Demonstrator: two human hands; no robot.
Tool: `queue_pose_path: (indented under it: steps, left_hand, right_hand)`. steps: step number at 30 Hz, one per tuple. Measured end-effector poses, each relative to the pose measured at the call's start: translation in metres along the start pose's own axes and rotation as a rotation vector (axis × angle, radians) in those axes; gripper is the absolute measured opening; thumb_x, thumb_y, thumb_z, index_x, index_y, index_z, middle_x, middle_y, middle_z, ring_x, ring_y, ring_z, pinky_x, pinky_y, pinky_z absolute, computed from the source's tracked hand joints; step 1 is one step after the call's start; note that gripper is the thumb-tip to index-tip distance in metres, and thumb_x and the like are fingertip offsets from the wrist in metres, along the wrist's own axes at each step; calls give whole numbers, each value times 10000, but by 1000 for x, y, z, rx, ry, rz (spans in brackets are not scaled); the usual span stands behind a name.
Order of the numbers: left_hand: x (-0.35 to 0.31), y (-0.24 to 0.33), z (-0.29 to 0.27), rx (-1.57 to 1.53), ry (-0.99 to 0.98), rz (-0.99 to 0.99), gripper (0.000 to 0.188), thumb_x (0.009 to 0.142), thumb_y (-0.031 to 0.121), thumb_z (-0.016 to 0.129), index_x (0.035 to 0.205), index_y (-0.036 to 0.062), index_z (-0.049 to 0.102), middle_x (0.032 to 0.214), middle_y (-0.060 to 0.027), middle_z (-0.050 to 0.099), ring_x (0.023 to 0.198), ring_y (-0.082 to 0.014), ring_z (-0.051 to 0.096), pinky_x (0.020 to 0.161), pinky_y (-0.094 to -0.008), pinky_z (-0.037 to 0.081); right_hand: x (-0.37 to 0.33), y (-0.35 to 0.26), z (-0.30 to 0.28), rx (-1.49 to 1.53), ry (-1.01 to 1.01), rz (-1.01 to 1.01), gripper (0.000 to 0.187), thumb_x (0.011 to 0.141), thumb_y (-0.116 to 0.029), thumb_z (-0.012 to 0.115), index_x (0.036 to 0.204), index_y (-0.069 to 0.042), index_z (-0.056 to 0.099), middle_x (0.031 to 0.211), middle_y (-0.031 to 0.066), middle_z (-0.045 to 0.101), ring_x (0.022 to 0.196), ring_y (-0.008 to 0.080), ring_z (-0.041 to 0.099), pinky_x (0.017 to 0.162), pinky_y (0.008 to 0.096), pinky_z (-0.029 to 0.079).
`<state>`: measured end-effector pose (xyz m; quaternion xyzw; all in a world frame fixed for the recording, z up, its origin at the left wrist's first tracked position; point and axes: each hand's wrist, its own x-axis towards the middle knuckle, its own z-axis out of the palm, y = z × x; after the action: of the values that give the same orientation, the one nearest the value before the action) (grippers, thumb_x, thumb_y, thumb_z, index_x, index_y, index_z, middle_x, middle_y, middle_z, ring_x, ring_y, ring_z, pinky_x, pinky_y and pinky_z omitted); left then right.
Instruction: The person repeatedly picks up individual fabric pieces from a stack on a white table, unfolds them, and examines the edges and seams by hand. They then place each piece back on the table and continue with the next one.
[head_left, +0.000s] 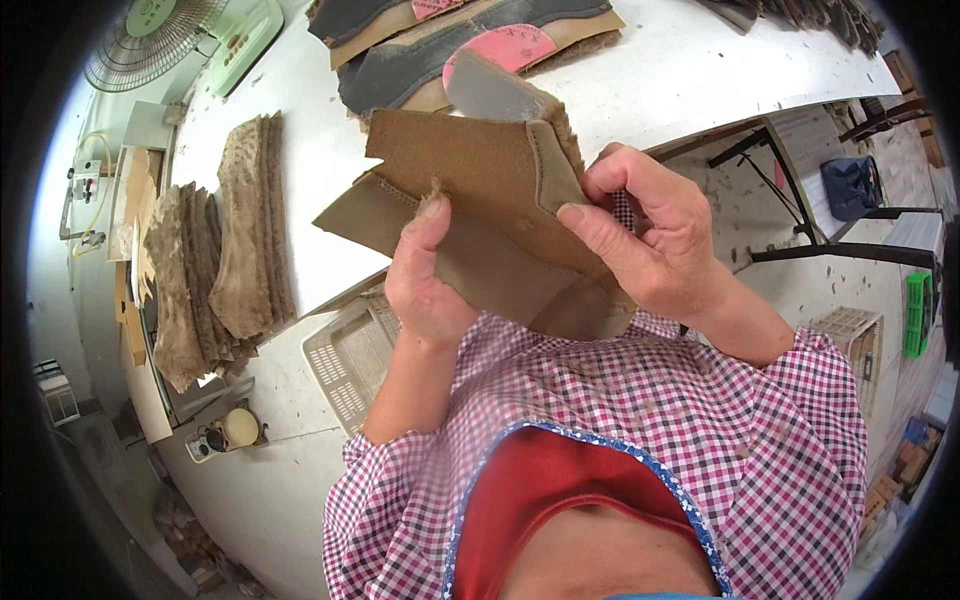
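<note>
A stitched brown and tan piece (480, 180), which looks like a shoe or boot upper with a furry underside, is held up in front of my chest between both hands. My left hand (428, 275) grips its lower left part, thumb on top beside a small tuft of fluff and fingers hidden beneath. On the right side, my right hand (650, 225) pinches the edge near a stitched tan strip, thumb against index finger. Just beyond the piece lie dark and tan stitched pieces (400, 70) with pink patches, on the white table (680, 85).
Two stacks of furry brown pieces (245, 220) lie at the table's left edge. A green fan (155, 40) stands far left. More dark pieces (815, 20) lie far right. Below are a beige plastic crate (350, 360), a green crate (917, 313) and a dark blue bag (850, 188).
</note>
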<state>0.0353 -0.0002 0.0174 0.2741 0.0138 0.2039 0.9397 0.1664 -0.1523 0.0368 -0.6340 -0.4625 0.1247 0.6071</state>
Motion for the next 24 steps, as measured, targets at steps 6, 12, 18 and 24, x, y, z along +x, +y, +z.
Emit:
queue_pose_path:
  steps: [6,12,18,24]
  left_hand:
    - [-3,-2,1,282,76,4,436,953,238,419,1290,-32,476,1265,-164,570,1153,-290,560,1023,-419,417]
    - [-4,-8,4,237,75,-11,434,949,236,428,1289,-28,478,1253,-161,574,1153,-287,554,1031,-418,410]
    - [-6,-11,7,295,104,-34,447,940,246,444,1289,-30,478,1252,-162,573,1153,-281,552,1033,-414,408]
    - [-6,-9,2,404,53,-103,509,952,256,428,1359,-49,417,1348,-165,512,1233,-274,501,1063,-390,376]
  right_hand:
    - [6,-4,4,74,58,45,100,843,-20,674,869,10,581,741,75,615,631,110,568,568,249,464]
    - [0,-1,-1,161,23,86,99,854,-41,678,884,8,596,764,46,627,679,89,571,612,238,476]
    - [4,-7,-1,190,49,57,107,858,-46,679,893,1,589,758,14,587,679,50,524,605,209,447]
    - [8,-13,-4,281,57,129,83,877,-52,669,869,-7,599,727,-12,569,661,29,496,580,192,415]
